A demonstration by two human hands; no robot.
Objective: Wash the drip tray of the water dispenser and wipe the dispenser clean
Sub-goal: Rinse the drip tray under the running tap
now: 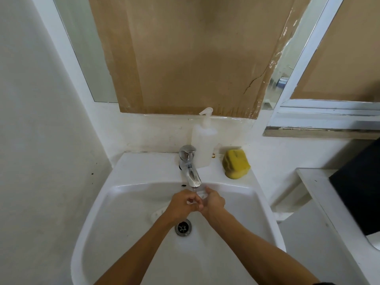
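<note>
- Left hand [183, 204] and right hand [212, 201] together under the tap [190, 169], gripping a small clear piece [200, 195]
- White tray part [157, 213] lies in the sink [131, 202]

Sink [127, 202]: glossy white ceramic, smooth, wet sheen. Tap [188, 165]: polished chrome metal, mirror-bright. Drain ring [183, 227]: shiny metal. Soap bottle [202, 140]: translucent white plastic, dull finish. Sponge [236, 163]: yellow foam, porous and matt, rough greenish top. Cardboard sheet [191, 54]: brown, matt, creased and torn at the right edge, glossy clear tape along that edge. Wall [37, 120]: white paint, matt, slightly speckled. Window frame [304, 58]: white, smooth, semi-gloss.
</note>
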